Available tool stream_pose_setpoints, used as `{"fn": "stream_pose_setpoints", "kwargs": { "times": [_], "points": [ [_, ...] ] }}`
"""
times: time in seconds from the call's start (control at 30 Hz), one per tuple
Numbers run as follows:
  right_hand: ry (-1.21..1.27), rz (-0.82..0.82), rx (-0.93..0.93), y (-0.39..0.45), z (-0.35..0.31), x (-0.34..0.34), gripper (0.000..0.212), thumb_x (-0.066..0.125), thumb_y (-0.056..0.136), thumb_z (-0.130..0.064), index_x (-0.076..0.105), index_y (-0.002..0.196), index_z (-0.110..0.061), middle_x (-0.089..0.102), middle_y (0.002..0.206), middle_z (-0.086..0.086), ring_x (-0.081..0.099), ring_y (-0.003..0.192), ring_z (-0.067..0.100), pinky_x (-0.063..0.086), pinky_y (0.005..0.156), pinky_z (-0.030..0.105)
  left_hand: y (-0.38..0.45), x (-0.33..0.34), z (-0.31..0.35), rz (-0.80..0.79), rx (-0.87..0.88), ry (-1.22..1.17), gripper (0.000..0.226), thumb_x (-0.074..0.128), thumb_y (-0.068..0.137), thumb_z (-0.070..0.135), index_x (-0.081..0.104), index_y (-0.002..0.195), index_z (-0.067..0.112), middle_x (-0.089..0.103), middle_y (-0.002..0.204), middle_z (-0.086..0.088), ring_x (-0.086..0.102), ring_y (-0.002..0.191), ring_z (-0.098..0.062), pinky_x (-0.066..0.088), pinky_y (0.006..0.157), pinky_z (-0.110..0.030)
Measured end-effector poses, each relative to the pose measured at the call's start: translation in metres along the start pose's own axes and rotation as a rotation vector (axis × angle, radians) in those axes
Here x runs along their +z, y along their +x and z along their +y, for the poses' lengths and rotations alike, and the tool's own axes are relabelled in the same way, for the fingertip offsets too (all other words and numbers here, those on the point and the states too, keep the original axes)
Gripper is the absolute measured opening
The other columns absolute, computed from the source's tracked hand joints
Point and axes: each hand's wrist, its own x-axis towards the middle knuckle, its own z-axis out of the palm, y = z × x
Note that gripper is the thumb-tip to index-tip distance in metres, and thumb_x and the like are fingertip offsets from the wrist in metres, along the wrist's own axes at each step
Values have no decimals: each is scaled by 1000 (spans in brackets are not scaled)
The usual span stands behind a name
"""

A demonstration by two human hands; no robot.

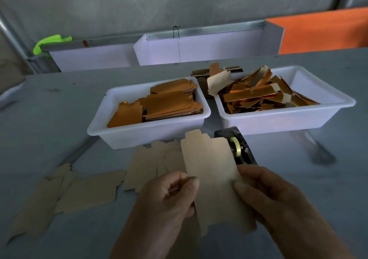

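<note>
Cardboard blank (215, 181) sits pinched by its side edges between our left hand (169, 203) and right hand (278, 205), just above the counter (338, 189); squeeze unevenly and we'd probably crease it crooked.

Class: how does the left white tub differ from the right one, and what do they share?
The left tub holds flat orange-gold card blanks in tidy stacks; the right tub holds a loose heap of jumbled pieces. The left tub's stacks stay inside its rim; the right tub's heap pokes over its rim. The left tub stands nearer the camera than the right tub. Both are white tubs on the grey table.
</note>
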Motion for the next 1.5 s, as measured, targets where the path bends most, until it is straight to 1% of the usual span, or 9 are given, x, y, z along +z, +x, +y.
{"fn": "stream_pose_setpoints", "kwargs": {
  "times": [0.3, 0.47, 0.67, 0.83, 1.0, 1.1, 1.3, 1.4, 1.5],
  "points": [
    [-5, 15, 12, -1, 11, -2, 10, 70, 64, -11, 71, 68, -20, 62, 59, 7, 57, 53, 13, 46, 52, 27, -1, 26, 2, 10, 5, -132, 25, 77, 63, 32, 73, 86, 39, 76, 80, 6, 71, 72, -6, 49, 57, -13],
    [-135, 42, 5, -6, 9, -1, 32, 68, 76, 6, 69, 66, -25, 64, 56, 6, 57, 47, 9, 48, 47, 21, 0, 35, -5, 95, -50, -140, 18, 82, 71, 21, 74, 86, 18, 76, 80, -2, 72, 76, -18, 57, 65, -31],
    [-837, 294, -521, -17, 16, 11, 37, 71, 71, -20, 55, 97, -41, 60, 79, -10, 55, 64, -3, 35, 55, -4, -1, 46, -3, 146, -53, -129, 13, 79, 73, 18, 74, 84, 18, 75, 76, -4, 71, 74, -22, 58, 67, -39],
    [-868, 236, -646, -23, 24, 28, 40, 68, 66, -29, 68, 106, -24, 57, 65, -16, 54, 62, -3, 33, 57, -9, -3, 50, -3, 90, -87, -176, 7, 72, 78, 18, 71, 71, 16, 67, 61, -5, 61, 52, -20, 47, 45, -26],
    [-649, 103, -424, -25, 21, 24, 41, 66, 77, -32, 57, 116, -40, 68, 71, -14, 64, 61, -5, 46, 56, 3, -5, 40, -7, -82, -30, -125, 41, 54, 82, 52, 70, 86, 15, 67, 90, -22, 65, 87, -40, 52, 82, -51],
    [-620, 19, -328, -23, 21, 18, 54, 71, 78, -6, 55, 116, -42, 71, 74, -11, 67, 64, 0, 51, 61, 10, -8, 35, -8, -128, 46, -40, 33, 55, 82, 50, 70, 85, 21, 67, 73, -8, 66, 70, -21, 52, 65, -30],
    [-334, 223, -165, -17, 25, 4, 48, 67, 43, -53, 66, 87, -33, 71, 77, -11, 67, 71, 5, 53, 64, 23, -11, 29, -10, -235, -11, -4, 26, 61, 74, 44, 74, 93, 29, 74, 86, -6, 70, 85, -23, 53, 77, -41],
    [-72, 27, 50, -14, 21, 5, 30, 72, 55, -30, 75, 84, -23, 74, 82, 11, 71, 78, 26, 57, 74, 42, -13, 31, -8, -229, -84, -33, 26, 69, 67, 39, 71, 91, 28, 75, 82, 0, 71, 81, -16, 56, 77, -36],
    [9, -9, 78, -11, 21, 2, 25, 68, 59, -17, 76, 82, -20, 73, 79, 16, 71, 73, 28, 60, 65, 36, -14, 33, -8, -162, -89, 22, 20, 70, 64, 37, 68, 80, 25, 71, 68, 2, 67, 67, -13, 52, 70, -36]
  ]
}}
